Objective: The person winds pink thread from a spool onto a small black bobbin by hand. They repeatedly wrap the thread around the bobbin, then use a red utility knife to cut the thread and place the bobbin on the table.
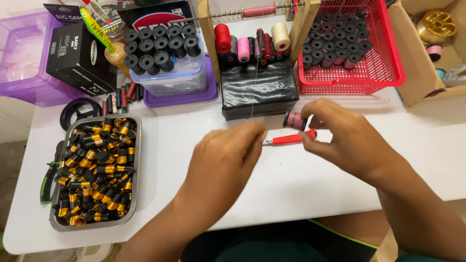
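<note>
My right hand (347,140) grips a small black spool with pink thread (293,119) between thumb and fingers, above the white table (310,179). My left hand (228,160) pinches a thin thread (253,97) that runs up to the thread rack (257,39), where several coloured spools hang on a rod. A red-handled tool (287,139) lies on the table between my hands.
A metal tray (138,160) of black-and-gold parts sits at the left. Behind it a clear tub (174,80) holds black spools, beside a purple bin (24,58) and black boxes. A red basket (383,58) holds wound spools; a cardboard box (417,68) stands at right.
</note>
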